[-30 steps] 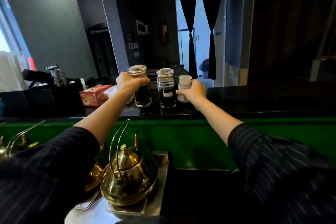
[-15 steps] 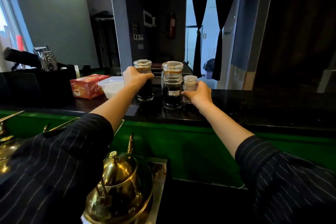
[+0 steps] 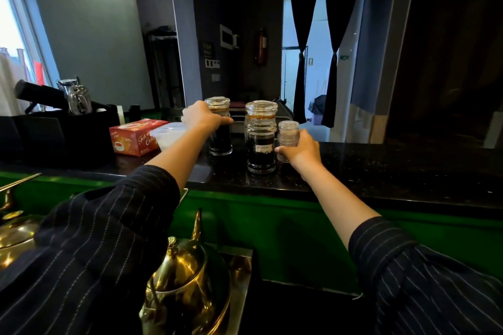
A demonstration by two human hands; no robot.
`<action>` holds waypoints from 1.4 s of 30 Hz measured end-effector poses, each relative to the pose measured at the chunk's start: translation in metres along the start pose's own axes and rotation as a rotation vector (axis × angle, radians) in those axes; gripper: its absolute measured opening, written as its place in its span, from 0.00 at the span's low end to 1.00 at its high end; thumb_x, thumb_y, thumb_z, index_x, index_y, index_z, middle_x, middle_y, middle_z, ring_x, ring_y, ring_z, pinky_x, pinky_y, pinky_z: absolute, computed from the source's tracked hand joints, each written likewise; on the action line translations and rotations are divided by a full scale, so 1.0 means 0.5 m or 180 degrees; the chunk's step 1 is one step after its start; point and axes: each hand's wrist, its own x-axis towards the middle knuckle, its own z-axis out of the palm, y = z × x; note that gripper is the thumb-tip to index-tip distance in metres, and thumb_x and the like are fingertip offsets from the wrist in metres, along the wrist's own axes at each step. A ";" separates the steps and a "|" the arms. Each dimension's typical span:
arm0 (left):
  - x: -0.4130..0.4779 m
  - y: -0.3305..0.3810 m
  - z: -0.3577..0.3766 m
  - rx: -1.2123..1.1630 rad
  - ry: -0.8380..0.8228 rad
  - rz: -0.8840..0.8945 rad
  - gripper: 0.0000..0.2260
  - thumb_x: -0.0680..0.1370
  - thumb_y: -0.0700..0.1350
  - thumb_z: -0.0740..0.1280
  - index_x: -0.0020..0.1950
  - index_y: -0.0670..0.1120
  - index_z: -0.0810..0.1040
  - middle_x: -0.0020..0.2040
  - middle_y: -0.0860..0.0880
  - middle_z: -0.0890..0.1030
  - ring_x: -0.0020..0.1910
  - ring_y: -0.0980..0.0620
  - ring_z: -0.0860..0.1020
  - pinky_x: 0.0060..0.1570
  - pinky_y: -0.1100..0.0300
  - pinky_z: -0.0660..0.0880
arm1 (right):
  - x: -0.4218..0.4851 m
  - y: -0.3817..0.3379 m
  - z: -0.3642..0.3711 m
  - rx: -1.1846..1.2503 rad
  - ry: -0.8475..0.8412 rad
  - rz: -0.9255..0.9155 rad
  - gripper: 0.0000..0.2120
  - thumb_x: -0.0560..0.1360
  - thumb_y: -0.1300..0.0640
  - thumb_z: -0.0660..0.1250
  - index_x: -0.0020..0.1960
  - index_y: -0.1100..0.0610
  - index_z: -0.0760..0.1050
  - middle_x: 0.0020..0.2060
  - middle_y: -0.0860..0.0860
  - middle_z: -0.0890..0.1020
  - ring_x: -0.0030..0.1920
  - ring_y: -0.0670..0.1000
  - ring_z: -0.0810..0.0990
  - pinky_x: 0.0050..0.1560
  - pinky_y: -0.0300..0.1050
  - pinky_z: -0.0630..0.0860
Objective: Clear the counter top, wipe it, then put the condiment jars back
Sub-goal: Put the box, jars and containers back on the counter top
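Observation:
Three glass condiment jars stand on the black counter top (image 3: 381, 168). My left hand (image 3: 202, 117) grips the left jar (image 3: 220, 141), which holds dark contents and has a glass lid. The middle jar (image 3: 261, 141) is tall, dark inside, with a white label; no hand touches it. My right hand (image 3: 302, 148) holds the small clear jar (image 3: 288, 132) on the right, fingers curled round its lower part. Both arms reach forward over the green counter front.
A red tea box (image 3: 136, 137) and a white plastic tub (image 3: 168, 136) sit left of the jars. A black organiser (image 3: 60, 133) with utensils stands at far left. Brass teapots (image 3: 187, 280) on a metal tray lie below the counter, near me.
The camera has come closer and tilted; both hands stay on their jars. The left jar seems to have come down onto the counter top. The small jar has barely moved.

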 end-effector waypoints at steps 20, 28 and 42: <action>-0.232 0.022 0.000 0.0013 -0.0050 -0.0209 0.19 0.70 0.45 0.72 0.57 0.38 0.75 0.58 0.40 0.76 0.61 0.39 0.72 0.59 0.46 0.72 | -0.087 -0.026 -0.082 -0.0534 -0.0549 0.0390 0.38 0.72 0.61 0.74 0.74 0.65 0.57 0.69 0.61 0.69 0.67 0.60 0.70 0.54 0.49 0.73; -0.496 0.076 0.017 -0.0480 -0.0171 0.0098 0.20 0.70 0.43 0.72 0.59 0.41 0.72 0.58 0.42 0.77 0.62 0.40 0.72 0.59 0.48 0.70 | -0.255 0.009 -0.255 -0.0679 -0.1196 -0.0262 0.36 0.70 0.61 0.75 0.73 0.60 0.63 0.65 0.58 0.75 0.65 0.56 0.74 0.59 0.45 0.72; -1.002 -0.020 0.238 -0.0596 -0.1967 0.0257 0.29 0.66 0.42 0.77 0.64 0.40 0.71 0.59 0.41 0.78 0.59 0.45 0.76 0.56 0.60 0.70 | -0.601 0.434 -0.500 -0.1050 -0.2200 0.0712 0.47 0.65 0.53 0.80 0.76 0.56 0.58 0.71 0.61 0.67 0.72 0.55 0.66 0.69 0.46 0.65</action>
